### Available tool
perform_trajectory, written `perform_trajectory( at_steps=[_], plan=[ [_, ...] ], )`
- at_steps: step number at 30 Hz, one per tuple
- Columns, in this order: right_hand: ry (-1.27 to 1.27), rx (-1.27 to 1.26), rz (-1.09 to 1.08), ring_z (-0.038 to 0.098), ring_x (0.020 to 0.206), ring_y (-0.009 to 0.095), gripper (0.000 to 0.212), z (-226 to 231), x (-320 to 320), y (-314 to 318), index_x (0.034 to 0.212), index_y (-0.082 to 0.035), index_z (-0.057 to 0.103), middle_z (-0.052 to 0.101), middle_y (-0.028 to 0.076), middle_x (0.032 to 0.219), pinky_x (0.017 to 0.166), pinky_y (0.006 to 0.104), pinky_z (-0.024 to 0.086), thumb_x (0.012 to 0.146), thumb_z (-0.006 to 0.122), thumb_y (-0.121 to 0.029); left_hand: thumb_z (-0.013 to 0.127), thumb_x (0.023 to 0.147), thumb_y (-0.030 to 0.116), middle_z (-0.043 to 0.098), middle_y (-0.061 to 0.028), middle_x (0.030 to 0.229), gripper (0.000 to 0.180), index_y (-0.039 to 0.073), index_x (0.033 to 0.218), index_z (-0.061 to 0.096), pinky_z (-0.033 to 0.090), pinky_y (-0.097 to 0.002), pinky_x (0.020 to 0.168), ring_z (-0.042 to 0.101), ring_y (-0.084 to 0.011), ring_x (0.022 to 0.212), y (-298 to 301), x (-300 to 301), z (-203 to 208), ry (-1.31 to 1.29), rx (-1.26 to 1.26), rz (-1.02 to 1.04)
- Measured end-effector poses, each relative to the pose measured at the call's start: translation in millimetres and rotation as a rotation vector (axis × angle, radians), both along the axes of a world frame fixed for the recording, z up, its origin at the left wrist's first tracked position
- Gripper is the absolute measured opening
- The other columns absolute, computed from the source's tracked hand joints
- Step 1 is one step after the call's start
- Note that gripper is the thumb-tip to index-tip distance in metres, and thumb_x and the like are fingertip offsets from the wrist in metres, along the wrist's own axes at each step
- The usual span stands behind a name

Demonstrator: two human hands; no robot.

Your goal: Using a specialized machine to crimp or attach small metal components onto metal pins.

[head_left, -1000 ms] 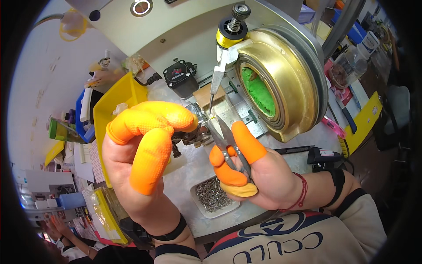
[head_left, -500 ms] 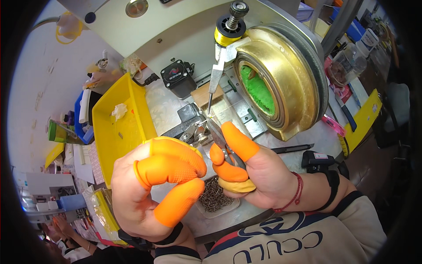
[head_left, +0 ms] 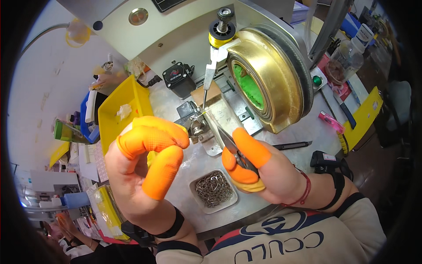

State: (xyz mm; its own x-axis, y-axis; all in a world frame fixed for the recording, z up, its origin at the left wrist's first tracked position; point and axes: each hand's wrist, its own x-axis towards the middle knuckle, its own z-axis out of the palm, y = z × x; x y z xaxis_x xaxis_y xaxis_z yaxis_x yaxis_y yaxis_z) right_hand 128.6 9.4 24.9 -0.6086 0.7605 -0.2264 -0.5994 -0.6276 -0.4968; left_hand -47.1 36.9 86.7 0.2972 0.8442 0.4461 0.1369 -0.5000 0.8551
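My left hand (head_left: 147,160), with orange finger covers, is closed in a pinch left of the small metal clamp (head_left: 198,125). Whatever its fingertips hold, if anything, is too small to make out. In my right hand (head_left: 259,165), also in orange covers, is a pair of scissors (head_left: 229,143), its blades pointing up toward the machine. Above the clamp, a thin metal tube (head_left: 205,97) comes down from a spool of yellow thread (head_left: 218,40). A bit of yellow thread shows at the tube's lower end. Between my forearms sits a white tray (head_left: 198,209) of small dark metal hooks (head_left: 213,189).
A large gold-coloured wheel (head_left: 281,79) with a green inside stands right of the tube. Left are a yellow bin (head_left: 140,94) and a black box-shaped motor (head_left: 179,79). A black cutter knife (head_left: 292,145) lies beyond my right hand. Another person's hands (head_left: 66,226) show lower left.
My hands have drawn apart and away from the clamp, the left leftward, the right slightly right with the scissors. The tray of hooks has come into full view. The whole view has shifted slightly.
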Motion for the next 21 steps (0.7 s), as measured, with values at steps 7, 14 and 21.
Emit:
perform_trajectory(
  at_steps=[7,14,21],
  plan=[
    [-0.029,-0.064,0.007,0.032,0.042,0.006,0.046,1.1,-0.5,7.2,0.085,-0.003,0.05,0.039,-0.003,0.054,0.04,0.0185,0.026,0.091,0.029,-0.044,0.054,0.074,-0.001,0.058,-0.014,0.082,0.005,-0.002,0.079,0.054,0.041,-0.0288,0.071,0.054,-0.0199,0.077,11.5,7.3,-12.4,-0.14,0.102,0.047],
    [0.063,-0.131,0.063,0.031,0.04,0.007,0.046,1.9,-9.9,16.2,0.084,-0.006,0.051,0.037,-0.004,0.052,0.038,0.0198,0.025,0.09,0.03,-0.047,0.054,0.074,0.0,0.058,-0.0144,0.081,0.005,-0.002,0.079,0.053,0.041,-0.0292,0.07,0.054,-0.0204,0.076,9.5,9.2,-11.6,-0.2,0.084,0.048],
    [0.134,-0.228,0.077,0.029,0.038,0.007,0.042,4.2,-13.8,16.6,0.081,-0.01,0.051,0.035,-0.004,0.05,0.038,0.0204,0.024,0.09,0.032,-0.046,0.057,0.069,-0.002,0.056,-0.0141,0.077,0.009,-0.002,0.076,0.052,0.041,-0.0286,0.065,0.053,-0.021,0.071,4.0,5.2,-6.3,-0.102,0.074,-0.022]
  ],
)
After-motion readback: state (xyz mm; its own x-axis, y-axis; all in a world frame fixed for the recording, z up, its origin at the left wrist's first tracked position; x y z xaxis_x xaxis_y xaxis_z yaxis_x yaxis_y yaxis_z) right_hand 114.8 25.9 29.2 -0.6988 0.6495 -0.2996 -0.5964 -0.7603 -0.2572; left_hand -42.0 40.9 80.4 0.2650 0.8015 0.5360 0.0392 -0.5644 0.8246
